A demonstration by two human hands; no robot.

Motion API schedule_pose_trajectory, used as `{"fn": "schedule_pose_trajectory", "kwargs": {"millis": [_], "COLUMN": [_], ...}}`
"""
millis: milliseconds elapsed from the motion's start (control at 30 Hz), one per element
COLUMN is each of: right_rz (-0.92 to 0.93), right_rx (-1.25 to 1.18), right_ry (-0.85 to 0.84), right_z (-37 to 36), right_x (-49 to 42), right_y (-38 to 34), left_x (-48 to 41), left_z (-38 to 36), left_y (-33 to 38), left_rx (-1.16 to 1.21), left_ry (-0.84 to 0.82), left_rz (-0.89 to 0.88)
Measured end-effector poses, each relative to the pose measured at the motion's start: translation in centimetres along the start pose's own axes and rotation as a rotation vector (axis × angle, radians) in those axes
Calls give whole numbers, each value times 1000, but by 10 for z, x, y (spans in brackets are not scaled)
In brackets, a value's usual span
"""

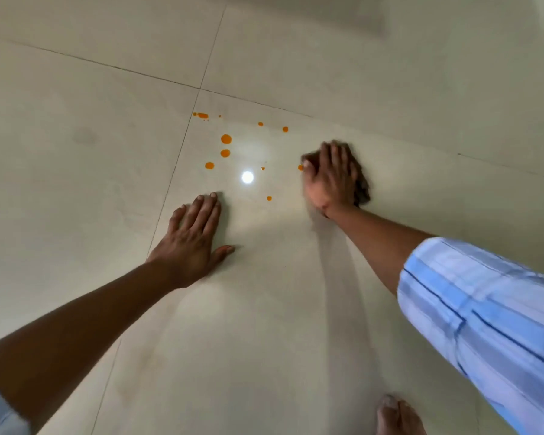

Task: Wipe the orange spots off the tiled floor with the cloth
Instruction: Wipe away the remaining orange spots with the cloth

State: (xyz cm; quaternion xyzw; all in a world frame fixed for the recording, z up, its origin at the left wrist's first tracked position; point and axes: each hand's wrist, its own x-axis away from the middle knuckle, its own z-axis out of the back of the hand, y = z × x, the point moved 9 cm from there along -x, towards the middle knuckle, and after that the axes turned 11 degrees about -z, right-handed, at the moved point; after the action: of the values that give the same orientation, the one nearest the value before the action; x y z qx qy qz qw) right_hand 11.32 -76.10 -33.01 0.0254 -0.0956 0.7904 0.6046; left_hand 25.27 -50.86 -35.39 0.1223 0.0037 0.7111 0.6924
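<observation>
Several orange spots (pixel 225 139) dot the pale tiled floor (pixel 76 183) ahead of me, the biggest ones left of a bright light reflection. My right hand (pixel 328 175) presses flat on a dark cloth (pixel 361 186), which shows only at the hand's right edge; the hand is motion-blurred. One small orange spot (pixel 300 167) lies right at its thumb side. My left hand (pixel 193 233) rests flat on the floor with fingers spread, holding nothing, below and left of the spots.
Grout lines (pixel 173 171) cross the floor near the spots. My bare foot (pixel 396 416) is at the bottom right. A light-blue striped sleeve (pixel 478 324) covers my right upper arm.
</observation>
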Motion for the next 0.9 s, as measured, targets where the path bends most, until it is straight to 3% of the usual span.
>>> {"fn": "schedule_pose_trajectory", "kwargs": {"millis": [133, 233, 300, 400, 467, 567, 667, 767, 900], "right_rz": [433, 645, 622, 327, 243, 504, 703, 596, 358], "right_rx": [4, 58, 61, 13, -4, 26, 61, 50, -18], "right_ry": [29, -83, -65, -3, -16, -15, -69, -41, 5], "right_z": [-17, -23, -18, -8, -14, -26, -26, -20, -25], "right_x": [77, 151, 133, 63, 48, 96, 139, 105, 58], "right_y": [-80, -52, -30, -39, -73, -107, -69, -57, -110], "left_x": [-1, 0, 0, 1, 1, 4, 7, -2, -11], "left_z": [3, 6, 6, 6, 6, 10, 24, 34, 31], "left_y": [3, 1, 2, 2, 1, -5, -36, -66, -74], "left_rx": [5, 15, 14, -10, 7, 26, 0, 60, 35], "left_ry": [3, -23, -35, -28, -15, -9, 43, 83, 92], "left_rz": [-13, 17, 17, 17, 13, -39, 64, 225, 264]}}
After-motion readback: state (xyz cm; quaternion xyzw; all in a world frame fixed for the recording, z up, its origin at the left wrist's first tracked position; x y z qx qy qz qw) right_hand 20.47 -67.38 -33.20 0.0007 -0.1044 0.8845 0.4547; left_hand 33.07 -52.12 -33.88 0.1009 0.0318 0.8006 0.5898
